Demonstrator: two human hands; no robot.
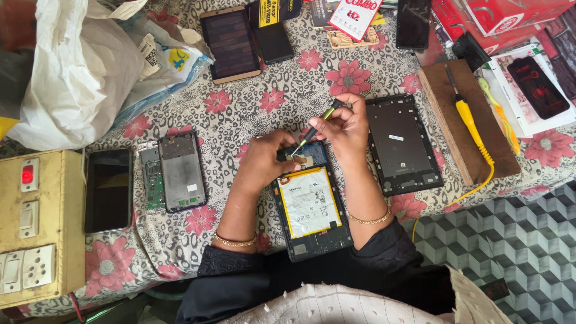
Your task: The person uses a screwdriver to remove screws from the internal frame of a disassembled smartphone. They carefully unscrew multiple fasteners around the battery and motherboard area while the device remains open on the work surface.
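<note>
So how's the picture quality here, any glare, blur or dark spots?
Head view: even, soft light with faint shadows; the opened tablet and both hands, left hand and right hand with the screwdriver, are sharp; mild sheen on the dark phone; top-left corner is blurred.

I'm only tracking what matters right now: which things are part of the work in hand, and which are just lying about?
In use:
- opened tablet with its battery showing
- screwdriver, held in the right hand
- left hand, resting on the tablet's top edge

Lying about:
- tablet back cover
- soldering iron on the wooden board
- dismantled phone
- black phone
- switch box
- plastic bag
</note>
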